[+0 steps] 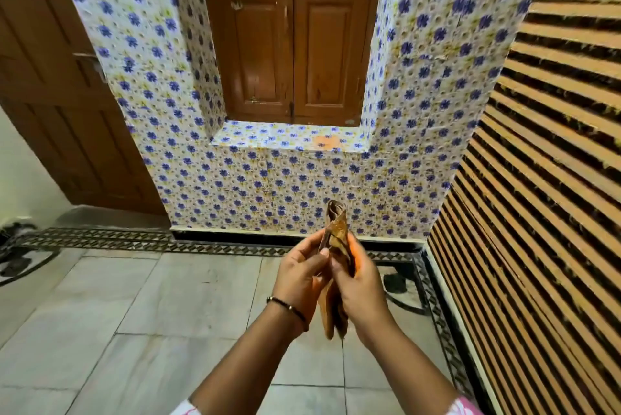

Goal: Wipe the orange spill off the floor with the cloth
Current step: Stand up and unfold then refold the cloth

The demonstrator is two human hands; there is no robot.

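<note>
Two hands meet in front of the person, above the pale tiled floor (pixel 141 307), and both hold a folded brown cloth (pixel 336 236) upright between them. The left hand (pixel 299 275) has its grip pinching the cloth's left edge, thumb against fingers; the right hand (pixel 361 283) has its grip wrapped around the cloth's right side. An orange spill (pixel 325 141) lies well apart on the flowered window ledge (pixel 255 137), below the closed wooden shutters (pixel 294 34).
</note>
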